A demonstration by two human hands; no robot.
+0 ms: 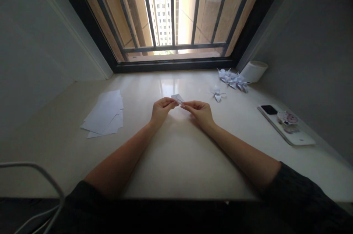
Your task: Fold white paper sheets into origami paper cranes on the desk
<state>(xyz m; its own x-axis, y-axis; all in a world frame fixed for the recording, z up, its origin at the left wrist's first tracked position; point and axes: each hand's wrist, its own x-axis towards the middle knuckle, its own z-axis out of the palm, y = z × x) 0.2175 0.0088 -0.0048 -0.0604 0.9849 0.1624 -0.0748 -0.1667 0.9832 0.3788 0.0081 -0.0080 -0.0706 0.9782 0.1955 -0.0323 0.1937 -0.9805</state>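
Observation:
Between my two hands is a small piece of folded white paper (177,97), raised a little over the pale sill. My left hand (162,109) pinches its left side with thumb and fingertips. From the right, my right hand (200,112) grips the near right corner the same way. The fingers hide part of the folds. A finished-looking folded paper flower (217,95) with thin curled petals lies a short way right of my right hand. Behind it sits a cluster of several similar paper flowers (233,79).
Loose white paper sheets (103,112) overlap on the left. A white cup-like container (254,71) lies or leans by the right wall. A phone (286,125) with a decorated grip rests at right. The barred window (173,65) bounds the back; a cable (41,169) loops at lower left.

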